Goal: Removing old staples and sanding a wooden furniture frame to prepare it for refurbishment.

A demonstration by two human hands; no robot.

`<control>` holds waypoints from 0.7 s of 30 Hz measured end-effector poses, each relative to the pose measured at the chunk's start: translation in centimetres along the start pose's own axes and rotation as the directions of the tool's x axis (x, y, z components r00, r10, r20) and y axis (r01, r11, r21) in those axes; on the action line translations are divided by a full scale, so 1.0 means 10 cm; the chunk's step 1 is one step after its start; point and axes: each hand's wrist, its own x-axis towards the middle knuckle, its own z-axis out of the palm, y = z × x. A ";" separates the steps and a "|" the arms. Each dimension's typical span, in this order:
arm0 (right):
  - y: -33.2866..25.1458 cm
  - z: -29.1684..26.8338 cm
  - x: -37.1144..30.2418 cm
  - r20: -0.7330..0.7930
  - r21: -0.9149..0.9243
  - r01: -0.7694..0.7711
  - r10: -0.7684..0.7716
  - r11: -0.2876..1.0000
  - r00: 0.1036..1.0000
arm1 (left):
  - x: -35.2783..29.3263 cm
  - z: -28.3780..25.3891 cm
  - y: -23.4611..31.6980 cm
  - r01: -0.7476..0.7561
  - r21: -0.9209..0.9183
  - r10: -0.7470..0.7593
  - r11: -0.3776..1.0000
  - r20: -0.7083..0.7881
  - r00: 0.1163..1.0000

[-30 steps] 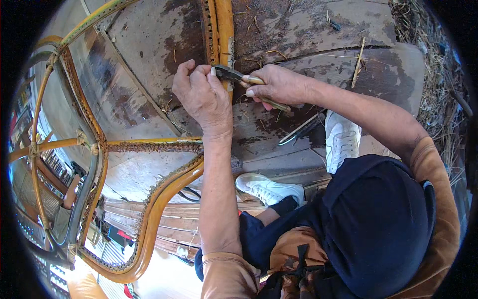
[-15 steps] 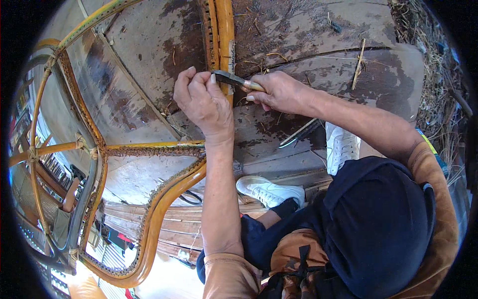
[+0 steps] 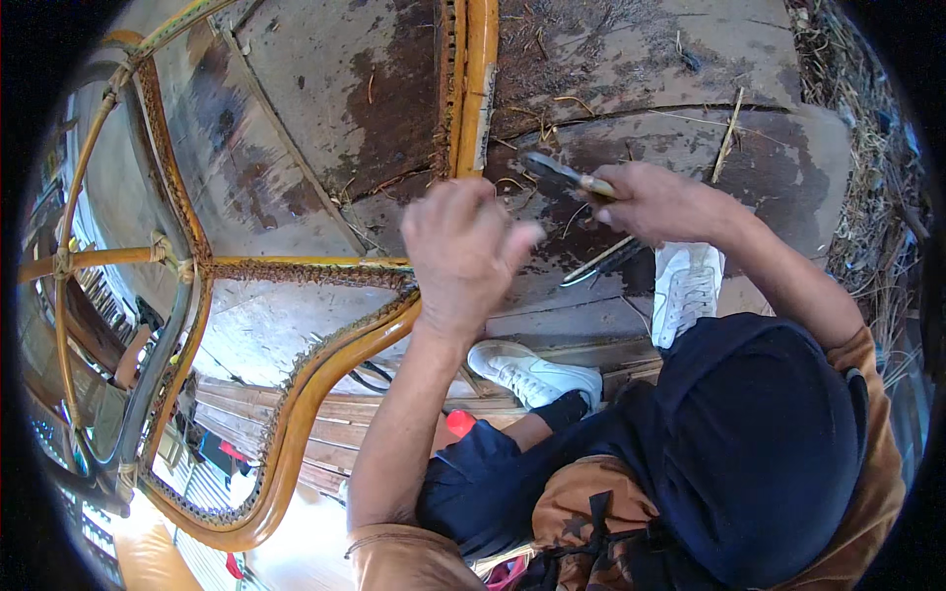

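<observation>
Hand work at a varnished cane frame [image 3: 474, 94] on weathered boards [image 3: 641, 59], seen from the worker's head. The right hand [image 3: 655, 202] is closed round the handles of a pair of pliers [image 3: 554, 170], whose head points left, clear of the frame's upright rail. The left hand [image 3: 463, 251], blurred, covers the lower end of that rail with its fingers partly curled and thumb spread to the right; whether it touches the rail or holds anything cannot be told. Half a second earlier, the pliers' head met the left fingertips at the rail; tool and fingers now stand apart, which suggests a pause or break in the plier work at that spot. A slim, pale-edged object [image 3: 597, 263] lies near a white shoe [image 3: 688, 291].
</observation>
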 end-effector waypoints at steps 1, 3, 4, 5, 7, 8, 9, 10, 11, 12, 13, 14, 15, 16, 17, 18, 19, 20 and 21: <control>0.00 0.01 0.04 0.041 0.210 -0.028 0.020 0.977 0.999 | 0.07 0.05 -0.07 0.129 -0.027 -0.131 0.991 -0.077 0.988; 0.01 0.06 0.12 0.022 0.287 -0.006 -0.001 0.958 1.000 | 0.23 0.16 -0.21 0.196 0.031 -0.184 0.980 -0.237 0.954; 0.00 0.09 0.18 0.003 0.360 0.020 -0.023 0.933 1.000 | 0.30 0.21 -0.28 0.276 0.071 -0.227 0.959 -0.395 0.890; -0.01 0.12 0.22 0.004 0.359 0.023 -0.026 0.933 1.000 | 0.38 0.26 -0.33 0.278 0.078 -0.227 0.957 -0.393 0.891; -0.02 0.15 0.30 -0.035 0.430 0.026 -0.012 0.902 0.999 | 0.48 0.34 -0.38 0.283 0.093 -0.228 0.954 -0.388 0.893; -0.03 0.14 0.32 -0.041 0.452 0.064 -0.051 0.890 0.998 | 0.50 0.34 -0.38 0.286 0.092 -0.228 0.954 -0.397 0.889; -0.03 0.12 0.33 -0.046 0.445 0.069 -0.054 0.893 0.997 | 0.52 0.32 -0.38 0.297 0.149 -0.226 0.943 -0.370 0.901; -0.04 0.10 0.34 -0.044 0.423 0.043 -0.027 0.905 0.999 | 0.54 0.31 -0.37 0.325 0.202 -0.249 0.924 -0.329 0.911; -0.04 0.07 0.33 -0.050 0.442 0.071 -0.055 0.894 0.997 | 0.55 0.29 -0.35 0.303 0.205 -0.223 0.931 -0.337 0.915; -0.04 0.03 0.32 0.010 0.481 0.029 -0.039 0.876 0.999 | 0.56 0.27 -0.33 0.321 0.210 -0.246 0.924 -0.317 0.916; -0.04 0.00 0.32 0.072 0.518 -0.014 -0.027 0.855 0.997 | 0.57 0.24 -0.32 0.339 0.216 -0.269 0.916 -0.296 0.916; -0.06 -0.01 0.33 0.073 0.520 -0.013 -0.029 0.854 0.997 | 0.57 0.21 -0.31 0.339 0.220 -0.269 0.915 -0.295 0.917; -0.07 -0.03 0.35 0.122 0.558 -0.019 -0.059 0.829 0.991 | 0.58 0.17 -0.31 0.426 -0.030 -0.419 0.904 -0.260 0.870; -0.07 -0.05 0.36 0.165 0.598 -0.022 -0.096 0.801 0.982 | 0.59 0.15 -0.30 0.485 -0.272 -0.541 0.831 -0.195 0.818; -0.07 -0.05 0.38 0.166 0.598 -0.031 -0.086 0.801 0.982 | 0.57 0.14 -0.29 0.493 -0.275 -0.548 0.825 -0.181 0.816; -0.08 -0.04 0.40 0.216 0.654 -0.056 -0.115 0.755 0.970 | 0.55 0.12 -0.28 0.501 -0.343 -0.570 0.795 -0.140 0.810; -0.10 -0.05 0.44 0.258 0.688 -0.099 -0.116 0.719 0.959 | 0.55 0.10 -0.28 0.503 -0.407 -0.586 0.762 -0.106 0.803; -0.10 -0.04 0.46 0.265 0.707 -0.092 -0.141 0.701 0.954 | 0.56 0.09 -0.30 0.434 -0.275 -0.485 0.858 -0.155 0.861; -0.11 -0.03 0.47 0.260 0.725 -0.068 -0.181 0.685 0.948 | 0.55 0.08 -0.30 0.396 -0.269 -0.451 0.878 -0.182 0.874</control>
